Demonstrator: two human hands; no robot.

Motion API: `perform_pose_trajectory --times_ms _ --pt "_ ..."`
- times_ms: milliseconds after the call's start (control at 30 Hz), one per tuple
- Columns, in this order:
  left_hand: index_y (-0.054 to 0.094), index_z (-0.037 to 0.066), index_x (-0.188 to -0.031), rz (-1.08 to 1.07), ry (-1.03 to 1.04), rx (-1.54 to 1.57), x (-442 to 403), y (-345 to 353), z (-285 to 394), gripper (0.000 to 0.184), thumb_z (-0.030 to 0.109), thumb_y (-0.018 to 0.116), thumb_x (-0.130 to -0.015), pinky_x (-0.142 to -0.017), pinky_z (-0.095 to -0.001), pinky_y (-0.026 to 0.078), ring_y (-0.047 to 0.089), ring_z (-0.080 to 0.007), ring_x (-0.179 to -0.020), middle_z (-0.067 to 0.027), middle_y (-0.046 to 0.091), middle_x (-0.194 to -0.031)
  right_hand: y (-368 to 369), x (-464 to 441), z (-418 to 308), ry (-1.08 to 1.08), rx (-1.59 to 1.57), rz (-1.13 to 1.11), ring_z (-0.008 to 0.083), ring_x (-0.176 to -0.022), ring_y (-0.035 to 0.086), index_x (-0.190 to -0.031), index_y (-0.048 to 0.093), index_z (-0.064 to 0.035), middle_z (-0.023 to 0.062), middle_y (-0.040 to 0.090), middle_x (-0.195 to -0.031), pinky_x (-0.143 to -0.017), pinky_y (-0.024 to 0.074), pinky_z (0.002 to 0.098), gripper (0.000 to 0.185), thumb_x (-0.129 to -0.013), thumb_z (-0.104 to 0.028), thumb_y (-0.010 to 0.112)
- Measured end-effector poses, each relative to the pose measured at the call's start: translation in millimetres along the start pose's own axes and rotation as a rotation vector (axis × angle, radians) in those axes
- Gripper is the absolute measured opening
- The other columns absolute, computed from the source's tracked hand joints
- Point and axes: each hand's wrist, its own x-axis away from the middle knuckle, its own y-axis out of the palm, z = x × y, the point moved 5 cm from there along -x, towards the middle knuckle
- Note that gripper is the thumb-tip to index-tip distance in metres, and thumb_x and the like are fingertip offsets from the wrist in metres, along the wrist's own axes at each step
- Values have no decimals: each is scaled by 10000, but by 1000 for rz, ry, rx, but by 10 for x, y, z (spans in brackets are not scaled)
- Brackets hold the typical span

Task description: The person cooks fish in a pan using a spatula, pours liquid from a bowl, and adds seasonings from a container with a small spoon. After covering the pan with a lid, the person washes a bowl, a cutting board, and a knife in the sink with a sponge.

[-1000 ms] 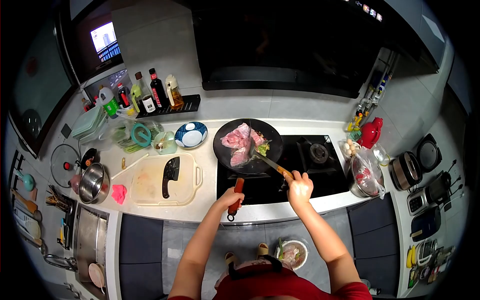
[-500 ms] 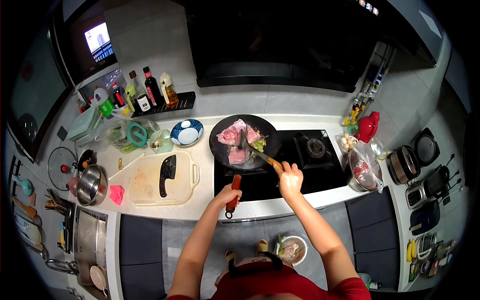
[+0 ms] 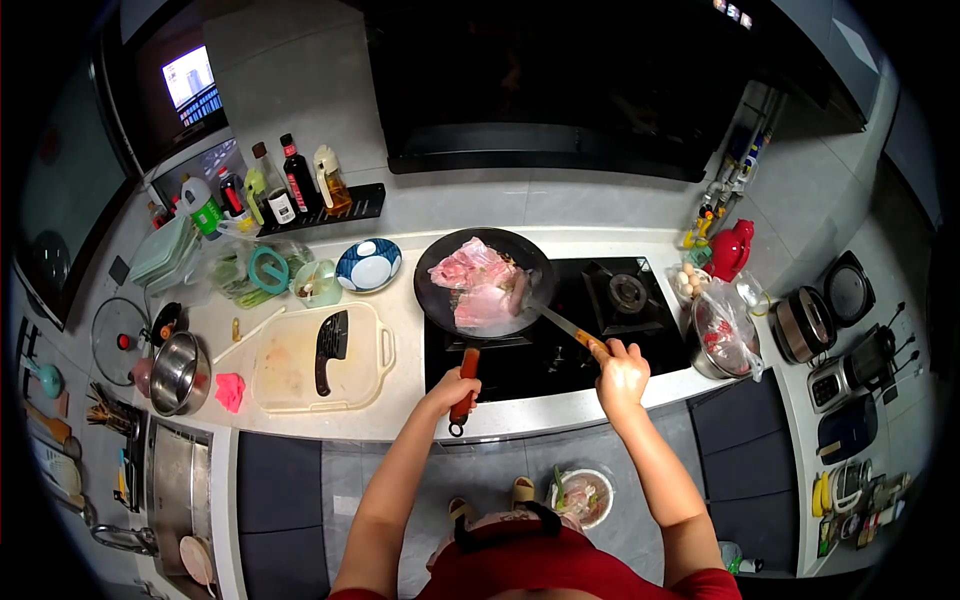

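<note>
My left hand (image 3: 459, 391) is wrapped round the reddish-brown handle (image 3: 468, 375) of a black wok (image 3: 430, 302) on the left part of the black stove. Pieces of pink raw meat (image 3: 486, 305) lie in the wok. My right hand (image 3: 622, 375) grips the wooden handle of a metal spatula (image 3: 567, 324), whose blade reaches into the wok at the right edge of the meat. The meat and the blade partly hide each other, and little of the green food shows now.
Left of the stove, a cleaver (image 3: 328, 352) lies on a cream cutting board (image 3: 283, 367), with a blue-rimmed plate (image 3: 369, 266) behind. A steel bowl (image 3: 181, 372) stands farther left. Right of the burner (image 3: 628, 293) is a pot with a plastic bag (image 3: 727, 335).
The spatula blade has moved from the middle of the wok to its right side, and my right hand has shifted right. The lower meat piece now covers the green food. My left hand keeps its grip.
</note>
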Motion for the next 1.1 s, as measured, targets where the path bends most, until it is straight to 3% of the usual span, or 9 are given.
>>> perform_pose_trajectory --times_ms 233,333,433,467,600,733,833,900,1100 --pt "419 65 -804 13 1 -4 61 30 55 172 24 542 -690 -418 -310 447 500 -161 -457 -55 492 -597 -103 -4 111 36 -46 -36 214 -588 494 -894 695 -172 14 579 -746 -496 423 309 338 -604 -24 607" --pt "417 66 -801 7 2 -6 38 19 42 177 23 545 -687 -416 -309 445 500 -159 -457 -53 491 -594 84 -27 117 135 -137 -113 244 -626 557 -957 679 -183 31 602 -762 -568 461 332 373 -636 -12 595" --pt "432 36 -815 4 9 -15 52 15 49 171 31 548 -690 -464 -328 476 519 -169 -479 -59 510 -608 401 -57 218 335 -371 -273 269 -710 604 -1020 649 -145 62 626 -801 -629 477 355 369 -665 -57 598" --pt "427 48 -811 5 1 -18 51 14 40 172 29 547 -690 -448 -323 465 512 -164 -471 -56 504 -603 509 -66 278 463 -479 -392 281 -837 616 -1083 613 -132 106 642 -894 -723 476 354 367 -717 -109 606" --pt "418 70 -815 21 -9 -22 35 -2 24 180 24 541 -691 -417 -311 439 495 -155 -456 -49 491 -597 1424 -59 592 538 -894 -358 265 -896 619 -1117 587 -93 168 625 -986 -786 453 303 377 -745 -140 627" --pt "419 69 -840 26 -9 -20 80 -52 53 204 19 539 -683 -410 -303 429 483 -153 -452 -45 486 -605 1741 -280 686 789 -1175 -460 122 -710 595 -1098 572 29 77 645 -884 -713 457 240 332 -776 -48 603" --pt "426 68 -864 17 -55 -53 116 -231 61 227 20 540 -674 -406 -290 419 471 -146 -448 -42 484 -612 1700 -439 822 846 -1279 -550 103 -641 577 -1096 573 19 83 649 -823 -581 424 214 313 -797 -69 585" --pt "453 65 -907 60 -89 -90 207 -379 122 261 22 548 -667 -388 -266 401 453 -128 -425 -29 476 -591 1771 -521 986 869 -1264 -676 71 -425 404 -1116 564 -12 61 622 -676 -374 270 222 314 -820 -117 546" --pt "481 80 -852 144 -145 -342 245 -743 244 230 -2 558 -652 -374 -247 383 450 -112 -412 -10 467 -558 1969 -841 1267 895 -1197 -997 61 -367 316 -1035 576 -44 52 599 -641 -321 237 202 241 -845 -178 516"
